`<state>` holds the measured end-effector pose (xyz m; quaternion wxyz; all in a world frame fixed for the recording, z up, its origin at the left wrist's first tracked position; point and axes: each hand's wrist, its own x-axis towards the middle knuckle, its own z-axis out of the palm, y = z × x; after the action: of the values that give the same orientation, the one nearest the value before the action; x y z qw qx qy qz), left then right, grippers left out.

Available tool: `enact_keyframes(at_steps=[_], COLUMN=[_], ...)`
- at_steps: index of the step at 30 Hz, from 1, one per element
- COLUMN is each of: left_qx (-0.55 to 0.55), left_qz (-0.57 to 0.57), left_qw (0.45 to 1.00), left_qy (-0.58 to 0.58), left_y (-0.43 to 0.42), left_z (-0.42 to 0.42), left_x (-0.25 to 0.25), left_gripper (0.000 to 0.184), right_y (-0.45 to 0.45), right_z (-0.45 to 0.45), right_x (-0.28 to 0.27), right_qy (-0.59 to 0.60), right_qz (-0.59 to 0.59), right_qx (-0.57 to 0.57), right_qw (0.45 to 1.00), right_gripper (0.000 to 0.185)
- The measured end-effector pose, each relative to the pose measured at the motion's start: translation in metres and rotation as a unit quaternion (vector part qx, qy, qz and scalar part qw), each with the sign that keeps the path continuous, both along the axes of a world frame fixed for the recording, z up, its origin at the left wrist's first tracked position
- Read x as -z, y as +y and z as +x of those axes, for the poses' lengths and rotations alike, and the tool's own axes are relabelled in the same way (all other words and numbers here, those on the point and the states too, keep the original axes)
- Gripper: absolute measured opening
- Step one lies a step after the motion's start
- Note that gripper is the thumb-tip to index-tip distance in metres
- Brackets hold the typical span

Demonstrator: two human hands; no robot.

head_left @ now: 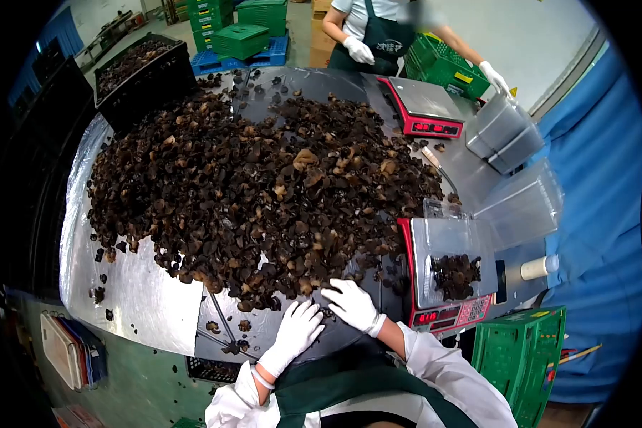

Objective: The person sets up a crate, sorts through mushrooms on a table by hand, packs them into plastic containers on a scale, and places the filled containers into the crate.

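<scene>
A wide heap of dark brown wood ear mushrooms [264, 192] covers much of the metal table. At its near edge, my gloved left hand [296, 335] rests with its fingers stretched out beside the pieces. My right hand [353, 307], also in a white glove, lies just to the right with its fingers extended and apart. Between the two hands are a few dark mushroom pieces. Neither hand visibly grips anything. To the right of my right hand, a red scale [449, 314] carries a clear plastic container [442, 239] with a small pile of mushrooms [456, 277] in it.
A black crate [146, 78] of mushrooms stands at the back left. Across the table, a co-worker's gloved hand [496, 78] touches stacked clear containers [506, 135] near a second scale [424, 107]. A white bottle [540, 267] lies at right, above green crates [521, 357].
</scene>
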<state>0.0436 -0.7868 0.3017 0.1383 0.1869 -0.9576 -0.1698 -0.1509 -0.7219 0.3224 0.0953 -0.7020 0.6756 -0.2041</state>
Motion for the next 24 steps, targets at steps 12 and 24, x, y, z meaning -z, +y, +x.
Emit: enact_keyframes(at_steps=[12,24], left_qx=[-0.136,-0.079], left_qz=[0.038,0.055], left_qw=[0.988,0.995], left_qy=[0.062,0.029], left_y=[0.009,0.002], left_z=[0.048,-0.01], left_x=[0.002,0.017], left_gripper=[0.035,0.046], right_y=[0.066,0.022], right_z=[-0.005,-0.007], right_x=[-0.011,0.016], right_qy=[-0.187,0.02], right_qz=[-0.099,-0.025], right_qx=[0.11,0.085], right_qw=[0.971,0.996], right_gripper=[0.022,0.03])
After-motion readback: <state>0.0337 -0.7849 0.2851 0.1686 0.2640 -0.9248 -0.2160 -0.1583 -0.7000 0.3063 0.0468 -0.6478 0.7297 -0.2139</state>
